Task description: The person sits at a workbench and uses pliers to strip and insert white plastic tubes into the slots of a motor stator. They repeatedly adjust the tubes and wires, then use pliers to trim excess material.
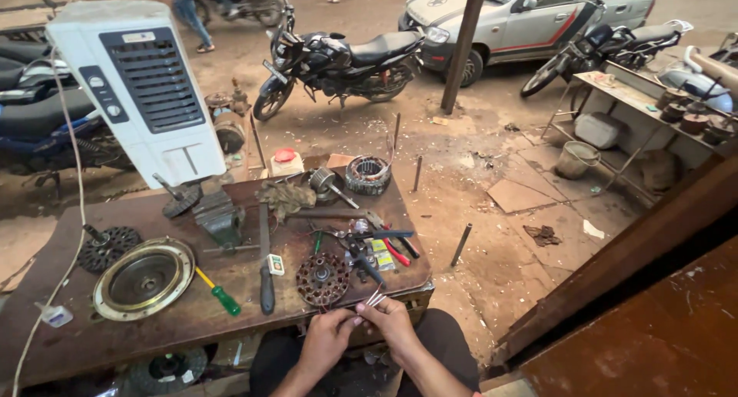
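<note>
So, head view, the only angle: low in the frame, centre, the left hand (327, 337) and right hand (392, 320) meet at the near edge of the worn brown wooden workbench (92, 343), both pinched on a small bundle of thin pale wire ends (375, 296) that poke up between the fingertips. Those wires sit right at the front lip of the bench, just below the round copper-wound stator with dark core (323, 279); whether they run into it I can't tell. Looks to me like the step is sorting or twisting lead ends, so the next bit needs a fine fingertip grip rather than force. Room is tight: just right of the stator is a clutter of red-handled pliers (397, 252) and dark-handled tools, and left of it lie a long dark-handled file (265, 270) and a green-and-yellow screwdriver (217, 291). Further left there's a big brass-rimmed round cover plate (144, 279). Bench edge drops off right under the hands, so anything loose could roll into the lap.
</note>
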